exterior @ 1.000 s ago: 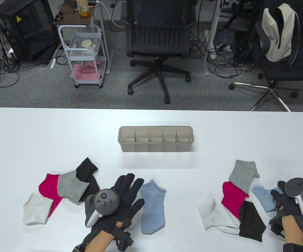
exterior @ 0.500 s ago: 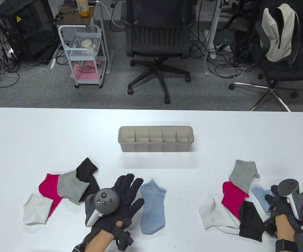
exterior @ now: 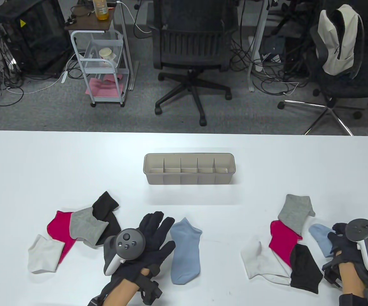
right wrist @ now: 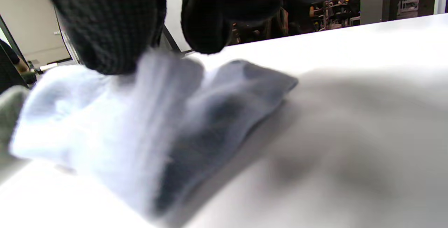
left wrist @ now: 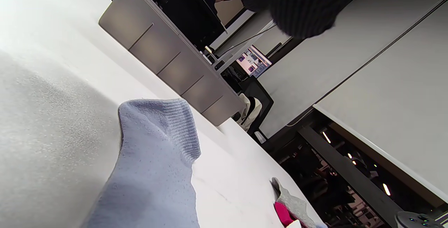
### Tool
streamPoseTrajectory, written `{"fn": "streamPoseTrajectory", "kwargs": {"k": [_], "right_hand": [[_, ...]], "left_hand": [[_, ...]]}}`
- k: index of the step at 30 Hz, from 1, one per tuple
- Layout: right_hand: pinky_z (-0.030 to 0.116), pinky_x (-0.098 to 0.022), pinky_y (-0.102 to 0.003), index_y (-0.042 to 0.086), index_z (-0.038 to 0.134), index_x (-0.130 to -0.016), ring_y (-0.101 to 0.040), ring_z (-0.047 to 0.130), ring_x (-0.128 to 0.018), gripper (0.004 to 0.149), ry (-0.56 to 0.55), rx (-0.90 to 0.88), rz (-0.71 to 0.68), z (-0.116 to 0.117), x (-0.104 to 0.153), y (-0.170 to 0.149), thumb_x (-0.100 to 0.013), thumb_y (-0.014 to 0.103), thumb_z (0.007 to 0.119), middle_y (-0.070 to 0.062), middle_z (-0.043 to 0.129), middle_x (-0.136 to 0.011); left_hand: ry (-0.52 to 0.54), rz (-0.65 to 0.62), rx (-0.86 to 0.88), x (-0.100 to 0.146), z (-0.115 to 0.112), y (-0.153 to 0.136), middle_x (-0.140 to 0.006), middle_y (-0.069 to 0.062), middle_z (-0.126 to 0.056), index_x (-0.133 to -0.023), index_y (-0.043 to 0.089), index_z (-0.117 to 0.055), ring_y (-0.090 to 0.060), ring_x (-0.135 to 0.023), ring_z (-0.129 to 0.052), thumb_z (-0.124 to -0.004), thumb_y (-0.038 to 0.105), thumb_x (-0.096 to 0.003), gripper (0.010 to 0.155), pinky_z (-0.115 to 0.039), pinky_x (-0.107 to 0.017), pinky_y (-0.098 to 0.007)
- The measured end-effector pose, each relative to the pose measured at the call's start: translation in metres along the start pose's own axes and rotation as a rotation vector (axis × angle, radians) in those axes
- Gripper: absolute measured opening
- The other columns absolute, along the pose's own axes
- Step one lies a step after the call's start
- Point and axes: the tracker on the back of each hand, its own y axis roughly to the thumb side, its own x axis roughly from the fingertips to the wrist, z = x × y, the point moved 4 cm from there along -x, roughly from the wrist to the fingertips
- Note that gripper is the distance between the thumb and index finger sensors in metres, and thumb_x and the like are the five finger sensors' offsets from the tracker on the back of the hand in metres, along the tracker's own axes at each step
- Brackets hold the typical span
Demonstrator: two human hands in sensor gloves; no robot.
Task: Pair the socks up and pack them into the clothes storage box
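Since the earlier frame, the right hand [exterior: 349, 247] at lower right has drawn the bunched light-blue sock [exterior: 321, 239] rightward; its fingertips [right wrist: 112, 39] press into the gathered fabric, gripping it. At lower centre the left hand [exterior: 148, 242] lies flat, fingers straight, just beside the second light-blue sock [exterior: 185, 251]. Two heaps of white, magenta, grey and black socks flank them at lower left [exterior: 82, 224] and lower right [exterior: 284, 242]. Farther up, mid-frame, stands the empty divided storage box [exterior: 188, 180] on the white table [exterior: 43, 165].
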Motion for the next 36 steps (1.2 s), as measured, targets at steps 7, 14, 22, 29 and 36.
{"fn": "streamPoseTrajectory", "kwargs": {"k": [7, 14, 22, 29, 36], "right_hand": [[0.077, -0.042, -0.037, 0.048, 0.075, -0.077, -0.014, 0.095, -0.053, 0.041, -0.087, -0.007, -0.025, -0.045, 0.007, 0.000, -0.038, 0.040, 0.086, 0.009, 0.098, -0.089], [0.076, -0.043, -0.036, 0.046, 0.072, -0.079, -0.012, 0.092, -0.053, 0.043, -0.244, 0.019, -0.139, -0.093, 0.028, 0.023, -0.039, 0.038, 0.086, 0.012, 0.098, -0.078], [0.077, -0.044, -0.036, 0.045, 0.072, -0.079, -0.012, 0.092, -0.053, 0.044, -0.409, 0.047, -0.378, -0.141, 0.078, 0.087, -0.038, 0.037, 0.086, 0.012, 0.098, -0.078], [0.079, -0.044, -0.035, 0.045, 0.072, -0.079, -0.010, 0.093, -0.052, 0.044, -0.436, -0.057, -0.618, -0.163, 0.140, 0.156, -0.039, 0.037, 0.086, 0.012, 0.098, -0.078], [0.080, -0.043, -0.032, 0.044, 0.072, -0.080, -0.008, 0.093, -0.051, 0.044, -0.381, -0.133, -0.857, -0.160, 0.209, 0.223, -0.039, 0.036, 0.085, 0.011, 0.098, -0.078]], "left_hand": [[0.003, -0.002, 0.005, 0.001, 0.001, 0.000, -0.123, -0.004, -0.016, -0.111, 0.035, -0.039, -0.037, -0.115, -0.008, -0.069, 0.045, -0.0513, 0.068, -0.021, -0.070, -0.073], [0.007, -0.003, 0.025, 0.001, 0.002, -0.002, -0.123, -0.006, -0.018, -0.111, 0.034, -0.041, -0.038, -0.114, -0.010, -0.069, 0.045, -0.0513, 0.067, -0.022, -0.070, -0.073], [0.002, 0.005, 0.029, 0.002, 0.000, -0.003, -0.123, -0.012, -0.023, -0.112, 0.029, -0.045, -0.045, -0.112, -0.017, -0.070, 0.044, -0.0510, 0.068, -0.026, -0.070, -0.073], [-0.003, -0.008, 0.030, 0.002, -0.001, -0.002, -0.121, -0.018, -0.031, -0.111, 0.023, -0.048, -0.049, -0.109, -0.029, -0.073, 0.043, -0.0504, 0.069, -0.037, -0.069, -0.072], [0.001, 0.009, 0.032, 0.003, -0.002, -0.003, -0.113, -0.024, -0.050, -0.110, 0.016, -0.054, -0.055, -0.090, -0.054, -0.076, 0.042, -0.0491, 0.069, -0.054, -0.057, -0.061]]}}
